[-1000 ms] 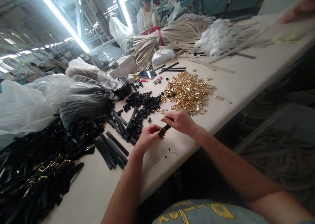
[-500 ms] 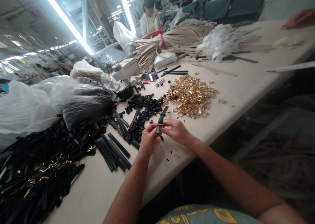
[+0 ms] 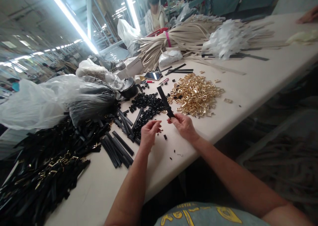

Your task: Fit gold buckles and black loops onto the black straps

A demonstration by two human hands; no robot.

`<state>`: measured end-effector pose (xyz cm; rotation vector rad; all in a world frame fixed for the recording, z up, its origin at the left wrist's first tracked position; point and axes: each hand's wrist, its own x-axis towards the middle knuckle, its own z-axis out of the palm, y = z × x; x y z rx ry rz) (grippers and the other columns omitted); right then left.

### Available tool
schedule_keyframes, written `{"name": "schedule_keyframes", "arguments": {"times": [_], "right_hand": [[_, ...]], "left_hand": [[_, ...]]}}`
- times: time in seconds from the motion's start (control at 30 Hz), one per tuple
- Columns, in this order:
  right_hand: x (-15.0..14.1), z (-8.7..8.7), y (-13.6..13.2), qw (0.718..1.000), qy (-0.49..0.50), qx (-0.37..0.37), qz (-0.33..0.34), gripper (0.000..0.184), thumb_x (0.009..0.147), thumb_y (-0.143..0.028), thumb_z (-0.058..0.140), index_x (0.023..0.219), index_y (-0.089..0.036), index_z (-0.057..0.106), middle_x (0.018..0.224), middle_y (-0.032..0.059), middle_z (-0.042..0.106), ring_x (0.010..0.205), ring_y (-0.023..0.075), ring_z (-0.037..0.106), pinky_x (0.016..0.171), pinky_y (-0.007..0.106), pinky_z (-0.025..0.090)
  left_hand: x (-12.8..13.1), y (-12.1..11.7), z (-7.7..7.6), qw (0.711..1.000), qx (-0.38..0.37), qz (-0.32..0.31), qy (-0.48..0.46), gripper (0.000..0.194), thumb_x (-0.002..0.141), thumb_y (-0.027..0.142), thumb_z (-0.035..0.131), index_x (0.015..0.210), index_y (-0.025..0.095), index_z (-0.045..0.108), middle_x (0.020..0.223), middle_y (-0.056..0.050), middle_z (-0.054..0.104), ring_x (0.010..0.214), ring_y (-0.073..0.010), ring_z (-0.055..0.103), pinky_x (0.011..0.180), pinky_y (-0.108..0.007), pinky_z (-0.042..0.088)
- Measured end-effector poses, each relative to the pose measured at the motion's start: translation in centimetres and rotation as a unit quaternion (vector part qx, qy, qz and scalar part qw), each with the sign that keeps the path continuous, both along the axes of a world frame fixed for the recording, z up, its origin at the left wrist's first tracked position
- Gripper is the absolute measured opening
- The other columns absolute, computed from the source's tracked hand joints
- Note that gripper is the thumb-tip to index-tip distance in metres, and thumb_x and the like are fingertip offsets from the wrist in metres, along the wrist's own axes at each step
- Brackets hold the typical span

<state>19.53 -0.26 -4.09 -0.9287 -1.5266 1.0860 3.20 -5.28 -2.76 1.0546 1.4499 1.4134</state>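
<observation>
A black strap (image 3: 164,98) sticks up and to the left from the fingers of my right hand (image 3: 185,128), pinched at its lower end. Around that end sits a dark loop, and the fingers hide part of it. To the left, my left hand (image 3: 149,132) is apart from the strap, its fingertips pressed together; whatever they may hold is too small to see. Just beyond both hands lie a heap of small black loops (image 3: 149,103) and a pile of gold buckles (image 3: 195,95). Several loose black straps (image 3: 115,150) rest on the table left of my left hand.
A large mound of black straps with gold buckles (image 3: 49,166) covers the table's left side, below plastic bags (image 3: 52,97). Farther back are a black pot (image 3: 129,88), a phone (image 3: 153,75) and bundled beige strips (image 3: 184,37). A person (image 3: 154,16) is behind them; another person's hand (image 3: 308,16) shows far right.
My left hand has let go of the strap and moved slightly left. My right hand now holds it alone, and the strap has swung from leaning right to leaning left. The view has shifted slightly.
</observation>
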Motion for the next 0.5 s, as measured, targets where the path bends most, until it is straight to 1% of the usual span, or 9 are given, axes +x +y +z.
{"name": "schedule_keyframes", "arguments": {"times": [0.07,0.1,0.13,0.2,0.23,0.27,0.33,0.4,0.5], "right_hand": [[0.2,-0.2,0.2,1.000,0.011,-0.020,0.009,0.022,0.086,-0.034,0.052,0.080,-0.016,0.064,0.075,0.0055,0.071,0.069,0.0179,0.067,0.066,0.028,0.052],[0.3,-0.3,0.3,1.000,0.009,-0.023,0.018,0.021,0.087,-0.033,0.051,0.079,-0.017,0.064,0.075,0.0054,0.071,0.068,0.0178,0.067,0.066,0.028,0.053],[0.3,-0.3,0.3,0.999,0.001,-0.020,0.027,0.021,0.087,-0.032,0.051,0.079,-0.017,0.063,0.075,0.0051,0.071,0.067,0.0176,0.068,0.066,0.028,0.053],[0.4,-0.3,0.2,0.999,-0.025,-0.010,0.033,0.020,0.087,-0.030,0.051,0.077,-0.018,0.063,0.074,0.0044,0.071,0.066,0.0171,0.069,0.065,0.027,0.052],[0.4,-0.2,0.1,0.999,-0.036,-0.008,0.030,0.020,0.087,-0.030,0.051,0.077,-0.018,0.063,0.073,0.0040,0.071,0.065,0.0167,0.069,0.065,0.026,0.052],[0.5,-0.1,0.0,0.999,-0.045,-0.007,0.028,0.020,0.087,-0.029,0.051,0.076,-0.018,0.063,0.072,0.0036,0.071,0.064,0.0164,0.069,0.064,0.026,0.052],[0.5,0.1,0.0,0.998,-0.052,-0.012,0.029,0.019,0.087,-0.028,0.051,0.075,-0.018,0.063,0.070,0.0030,0.071,0.063,0.0159,0.069,0.063,0.025,0.051],[0.5,0.2,-0.1,0.998,-0.045,-0.027,0.040,0.018,0.086,-0.028,0.052,0.075,-0.018,0.062,0.070,0.0028,0.071,0.061,0.0154,0.069,0.060,0.024,0.051],[0.5,0.2,-0.2,0.996,-0.030,-0.056,0.062,0.018,0.086,-0.030,0.051,0.076,-0.017,0.059,0.070,0.0031,0.071,0.057,0.0146,0.068,0.055,0.022,0.050]], "left_hand": [[-2.0,0.3,0.4,0.998,0.010,0.058,0.021,0.029,0.072,0.044,0.073,0.083,0.017,0.072,0.071,-0.002,0.066,0.057,-0.0093,0.055,0.058,-0.022,0.046],[-2.9,0.6,0.5,0.996,0.008,0.072,0.044,0.029,0.072,0.044,0.073,0.083,0.017,0.072,0.072,-0.002,0.066,0.057,-0.0098,0.055,0.058,-0.022,0.045],[-3.7,0.9,0.6,0.994,0.003,0.074,0.081,0.027,0.072,0.043,0.072,0.083,0.018,0.072,0.071,-0.002,0.066,0.057,-0.0107,0.055,0.059,-0.023,0.045],[-4.6,1.8,0.7,0.979,-0.009,0.047,0.198,0.022,0.073,0.038,0.072,0.085,0.020,0.074,0.072,-0.002,0.067,0.061,-0.0136,0.056,0.063,-0.026,0.045],[-4.7,2.3,0.8,0.962,-0.011,0.028,0.271,0.019,0.074,0.035,0.071,0.085,0.020,0.075,0.074,-0.003,0.068,0.064,-0.0154,0.058,0.067,-0.027,0.045],[-4.7,2.8,0.8,0.939,-0.012,0.007,0.344,0.015,0.074,0.031,0.071,0.084,0.021,0.076,0.077,-0.004,0.069,0.068,-0.0172,0.059,0.070,-0.029,0.045],[-4.4,3.8,1.0,0.885,-0.017,-0.038,0.463,0.011,0.076,0.025,0.068,0.083,0.022,0.076,0.082,-0.007,0.070,0.075,-0.0203,0.061,0.077,-0.031,0.045],[-4.0,4.4,1.2,0.839,-0.034,-0.079,0.538,0.014,0.078,0.020,0.064,0.083,0.022,0.077,0.086,-0.008,0.070,0.080,-0.0223,0.062,0.079,-0.032,0.045],[-3.3,4.9,1.8,0.789,-0.062,-0.119,0.600,0.019,0.078,0.016,0.059,0.084,0.021,0.076,0.086,-0.009,0.070,0.081,-0.0235,0.063,0.078,-0.032,0.045]]}}
